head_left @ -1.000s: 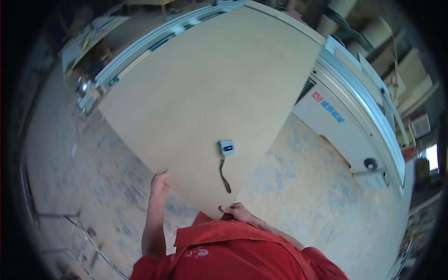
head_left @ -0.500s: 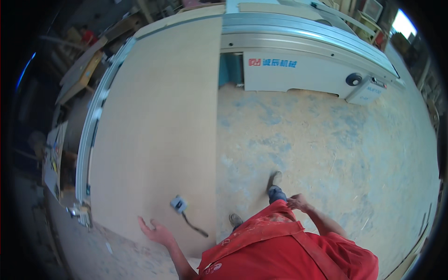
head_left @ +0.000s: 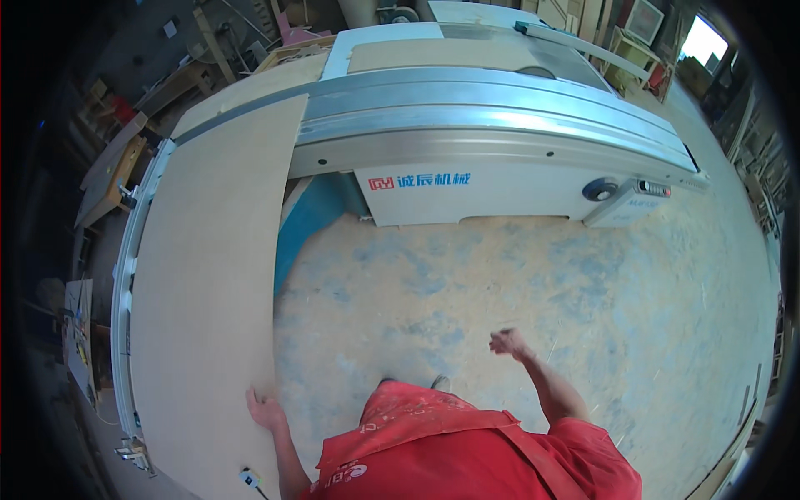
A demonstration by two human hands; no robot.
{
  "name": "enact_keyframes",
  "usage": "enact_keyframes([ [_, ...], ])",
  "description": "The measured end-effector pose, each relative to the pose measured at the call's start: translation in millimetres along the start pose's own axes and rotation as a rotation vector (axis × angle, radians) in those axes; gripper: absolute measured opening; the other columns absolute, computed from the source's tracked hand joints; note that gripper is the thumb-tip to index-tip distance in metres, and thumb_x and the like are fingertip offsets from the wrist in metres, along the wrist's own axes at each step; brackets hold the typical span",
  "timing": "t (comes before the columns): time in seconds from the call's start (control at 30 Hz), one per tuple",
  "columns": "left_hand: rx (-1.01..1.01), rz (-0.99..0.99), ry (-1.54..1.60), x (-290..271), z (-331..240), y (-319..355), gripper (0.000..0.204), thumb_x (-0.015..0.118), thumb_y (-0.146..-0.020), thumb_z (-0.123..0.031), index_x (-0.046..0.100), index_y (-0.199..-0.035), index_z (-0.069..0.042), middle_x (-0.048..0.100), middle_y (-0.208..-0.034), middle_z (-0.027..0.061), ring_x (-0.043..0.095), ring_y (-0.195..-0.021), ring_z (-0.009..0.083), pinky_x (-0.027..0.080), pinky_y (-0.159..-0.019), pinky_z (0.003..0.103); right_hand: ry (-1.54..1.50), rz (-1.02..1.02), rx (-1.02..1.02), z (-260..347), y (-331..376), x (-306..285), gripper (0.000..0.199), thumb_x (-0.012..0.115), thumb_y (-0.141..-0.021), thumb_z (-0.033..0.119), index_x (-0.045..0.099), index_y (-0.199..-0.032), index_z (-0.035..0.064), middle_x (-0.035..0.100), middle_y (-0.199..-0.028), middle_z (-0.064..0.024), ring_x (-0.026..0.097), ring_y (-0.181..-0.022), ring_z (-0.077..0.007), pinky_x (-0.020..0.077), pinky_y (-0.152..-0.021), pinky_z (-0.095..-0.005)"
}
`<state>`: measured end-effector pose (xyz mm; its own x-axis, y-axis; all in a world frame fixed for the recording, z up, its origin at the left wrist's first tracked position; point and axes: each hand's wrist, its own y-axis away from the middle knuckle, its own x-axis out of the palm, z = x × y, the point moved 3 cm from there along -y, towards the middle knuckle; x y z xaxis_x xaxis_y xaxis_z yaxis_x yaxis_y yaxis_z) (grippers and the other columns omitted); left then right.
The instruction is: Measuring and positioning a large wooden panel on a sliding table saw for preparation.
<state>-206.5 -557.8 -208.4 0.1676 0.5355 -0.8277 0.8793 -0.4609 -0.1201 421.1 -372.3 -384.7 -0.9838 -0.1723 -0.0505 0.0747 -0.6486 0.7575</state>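
Observation:
A large pale wood panel lies lengthwise on the left, its far end on the metal sliding table of the saw. My left hand is at the panel's right edge with its fingers stretched out and nothing in them. I cannot tell whether it touches the board. On the panel's near end, left of my left forearm, sits a small grey box-shaped device with a dark cord or strap. My right hand hangs over the floor in front of me, its fingers curled in and slightly blurred, with nothing visible in it.
Ahead stands a white panel saw with a silver sliding table, a black handwheel and a control box. A metal support rail runs along the panel's left side. Another board lies on the saw's top.
I have moved closer to the saw along the panel, and the small device now lies behind my left hand. My right hand has swung away from my apron, out over the floor.

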Motion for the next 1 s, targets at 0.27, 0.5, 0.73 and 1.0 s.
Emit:
enact_keyframes([
  [0.27, 0.074, -0.089, 0.004, 115.7, -164.6, -72.4, 0.047, 0.051, -0.08, 0.004, 0.057, -0.126, 0.003, 0.055, -0.133, 0.0221, 0.052, -0.126, 0.0347, 0.041, -0.106, 0.039, -0.012, -0.062, -0.163, 232.4, -105.5, -5.9, 0.035, 0.064, -0.091, 0.028, 0.065, -0.099, -0.0056, 0.07, -0.088, -0.0133, 0.069, -0.077, -0.0204, 0.0568, -0.068, -0.0327],
  [0.5, 0.311, 0.128, 0.453, 259.6, -406.8, -159.4, 0.04, 0.053, -0.085, 0.001, 0.06, -0.124, 0.002, 0.061, -0.128, 0.0197, 0.057, -0.119, 0.0338, 0.043, -0.103, 0.039, 0.346, 0.183, -0.412, 414.4, -137.6, 45.4, 0.034, 0.059, -0.094, 0.027, 0.067, -0.1, -0.0053, 0.07, -0.085, -0.0101, 0.067, -0.079, -0.0155, 0.0538, -0.072, -0.0308],
  [0.73, 0.386, 0.338, 0.673, 350.4, -599.3, -228.0, 0.037, 0.052, -0.089, 0.002, 0.06, -0.125, 0.004, 0.064, -0.123, 0.0181, 0.061, -0.116, 0.0241, 0.046, -0.1, 0.032, 0.606, -0.129, -1.076, 649.3, -245.3, 52.2, 0.033, 0.063, -0.09, 0.024, 0.065, -0.107, -0.0031, 0.066, -0.107, -0.0206, 0.063, -0.099, -0.0408, 0.0501, -0.086, -0.0423],
  [1.0, 0.389, 0.438, 0.501, 414.6, -716.4, -296.0, 0.035, 0.055, -0.087, -0.005, 0.064, -0.122, -0.003, 0.066, -0.119, 0.0202, 0.063, -0.114, 0.029, 0.05, -0.094, 0.037, 0.739, -0.406, -1.248, 826.7, -408.0, 28.5, 0.044, 0.064, -0.089, 0.026, 0.056, -0.123, -0.0003, 0.049, -0.134, -0.0236, 0.05, -0.119, -0.0436, 0.0433, -0.1, -0.0454],
])
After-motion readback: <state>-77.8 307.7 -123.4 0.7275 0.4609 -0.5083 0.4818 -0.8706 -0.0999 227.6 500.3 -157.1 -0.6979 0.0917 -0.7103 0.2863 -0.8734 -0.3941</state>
